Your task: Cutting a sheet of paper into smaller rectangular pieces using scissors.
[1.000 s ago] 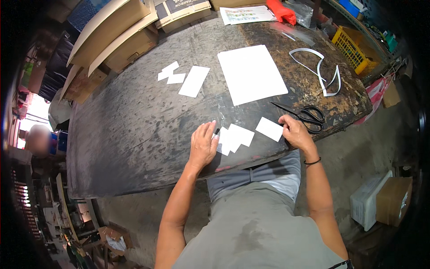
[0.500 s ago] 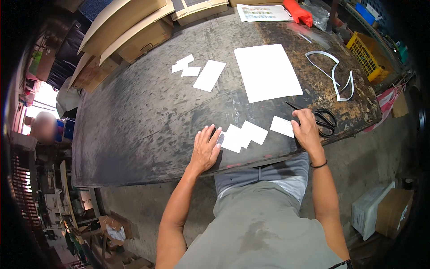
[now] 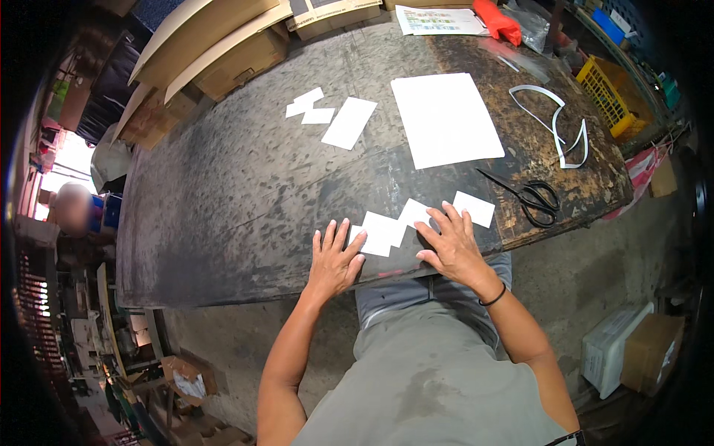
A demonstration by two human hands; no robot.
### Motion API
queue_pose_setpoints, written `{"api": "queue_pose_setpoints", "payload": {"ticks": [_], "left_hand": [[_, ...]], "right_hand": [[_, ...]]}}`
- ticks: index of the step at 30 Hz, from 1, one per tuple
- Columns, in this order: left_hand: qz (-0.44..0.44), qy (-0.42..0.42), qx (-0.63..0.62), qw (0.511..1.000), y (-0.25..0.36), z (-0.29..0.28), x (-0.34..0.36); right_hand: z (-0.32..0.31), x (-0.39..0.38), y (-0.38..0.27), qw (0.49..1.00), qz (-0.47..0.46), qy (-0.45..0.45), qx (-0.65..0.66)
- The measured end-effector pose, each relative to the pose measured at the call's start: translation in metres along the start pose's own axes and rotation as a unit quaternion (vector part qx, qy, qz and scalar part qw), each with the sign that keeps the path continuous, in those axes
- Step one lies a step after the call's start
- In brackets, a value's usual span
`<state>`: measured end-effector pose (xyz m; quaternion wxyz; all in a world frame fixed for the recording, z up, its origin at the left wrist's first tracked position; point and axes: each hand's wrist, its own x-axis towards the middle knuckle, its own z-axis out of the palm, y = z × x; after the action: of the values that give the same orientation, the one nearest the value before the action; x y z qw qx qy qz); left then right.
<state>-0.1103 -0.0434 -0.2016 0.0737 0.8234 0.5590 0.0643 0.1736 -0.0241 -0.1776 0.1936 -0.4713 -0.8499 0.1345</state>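
Note:
Several small white paper pieces (image 3: 378, 233) lie in a slanting, overlapping row near the front edge of the dark table. Fingers spread, my left hand (image 3: 335, 260) rests at the row's left end, its fingertips on the leftmost piece. My right hand (image 3: 454, 249) lies over the row's right part, fingers apart, touching a paper piece (image 3: 413, 212) and the lower side of the rightmost paper piece (image 3: 475, 208). Black-handled scissors (image 3: 532, 199) lie to the right of that hand. Farther back are a stack of white paper sheets (image 3: 448, 119), a larger paper piece (image 3: 349, 123) and small cut pieces (image 3: 318, 116).
Curled white paper strips (image 3: 554, 123) lie at the table's right. Cardboard boxes (image 3: 238, 67) stand at the far left edge. Printed sheets (image 3: 439, 21) and a red plastic bag (image 3: 497, 22) sit at the back. A yellow crate (image 3: 604, 93) stands beyond the right edge.
My right hand has moved left from the rightmost paper piece and spread over the row. The left hand has shifted slightly, its fingers now wider apart. The row's left pieces have shifted slightly left.

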Motion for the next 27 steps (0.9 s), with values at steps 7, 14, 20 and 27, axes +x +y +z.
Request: {"api": "queue_pose_setpoints", "payload": {"ticks": [7,14,20,27], "left_hand": [[-0.002,0.012,0.004,1.0,-0.009,-0.002,-0.013],[-0.092,0.031,0.019,0.995,-0.049,-0.006,-0.04],[-0.194,0.091,0.04,0.976,-0.05,-0.003,-0.034],[0.05,0.072,-0.086,0.992,0.015,-0.007,-0.006]], "right_hand": [[0.022,0.01,-0.013,0.994,-0.049,-0.062,-0.073],[0.021,0.014,-0.008,0.992,-0.069,-0.061,-0.083],[0.017,0.02,-0.005,0.991,-0.085,-0.082,-0.07],[-0.016,0.011,0.021,0.999,0.002,-0.02,-0.04]]}}
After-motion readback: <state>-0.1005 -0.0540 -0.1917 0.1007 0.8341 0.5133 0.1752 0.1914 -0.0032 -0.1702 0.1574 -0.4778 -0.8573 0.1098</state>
